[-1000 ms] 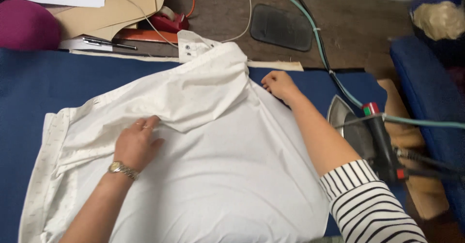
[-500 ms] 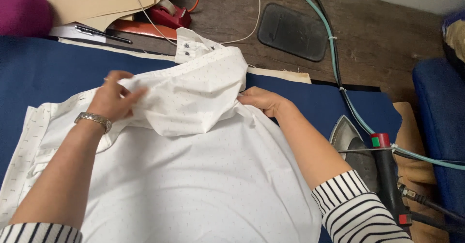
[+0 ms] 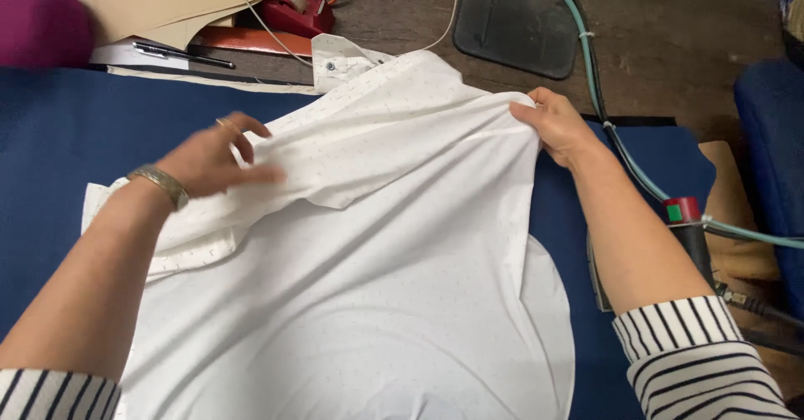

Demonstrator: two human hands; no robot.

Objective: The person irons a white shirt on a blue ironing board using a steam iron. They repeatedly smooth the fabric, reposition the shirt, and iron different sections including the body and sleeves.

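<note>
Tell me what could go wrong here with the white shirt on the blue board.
The steam iron sits at the blue padded board's edge beside the right forearm; an elbow could knock it. The right hand pinches the white dotted cotton shirt taut while the left hand smooths it, so new creases may form.

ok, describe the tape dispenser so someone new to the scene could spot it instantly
Start at the blue padded table under the white shirt and look past its far edge. Just beyond the shirt's collar, beside tan paper sheets, sits the tape dispenser. It is the only red thing there, carrying a pale roll.
</note>
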